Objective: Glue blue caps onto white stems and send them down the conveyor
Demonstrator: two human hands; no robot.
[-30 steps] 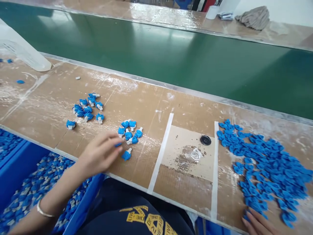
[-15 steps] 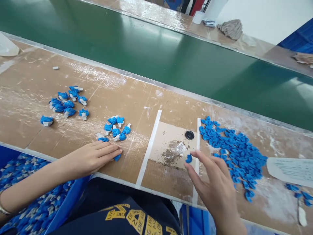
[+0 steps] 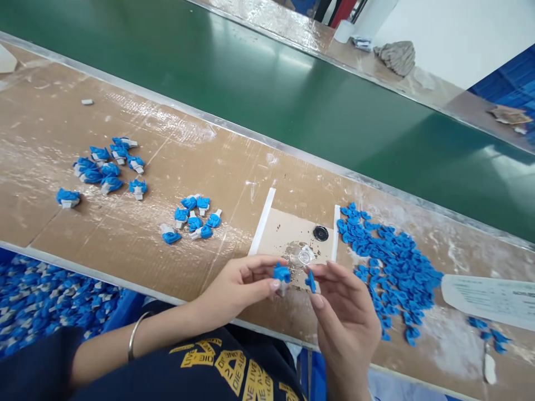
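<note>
Between thumb and fingers, my left hand (image 3: 246, 287) grips a blue-and-grey plastic part (image 3: 281, 273), held up over the near side of the bench. Facing it a short gap away, my right hand (image 3: 345, 306) pinches a small blue plastic piece (image 3: 310, 281). Just beyond both hands is a smeared clear patch with a ring-shaped clear piece (image 3: 305, 255) on a pale card (image 3: 270, 234). A round black cap (image 3: 321, 233) lies at the card's far right. Several blue-and-grey parts (image 3: 194, 223) form a cluster left of my hands.
A heap of loose blue pieces (image 3: 401, 267) spreads to the right, beside a white scoop-like container (image 3: 489, 298). More blue-and-grey parts (image 3: 104, 170) lie farther left. A blue bin (image 3: 121, 312) full of parts stands below the bench edge. A green conveyor belt (image 3: 251, 83) runs behind.
My left hand has lifted a blue-and-grey part from the bench and moved right. My right hand has brought its blue piece slightly left and nearer, so the two now face each other.
</note>
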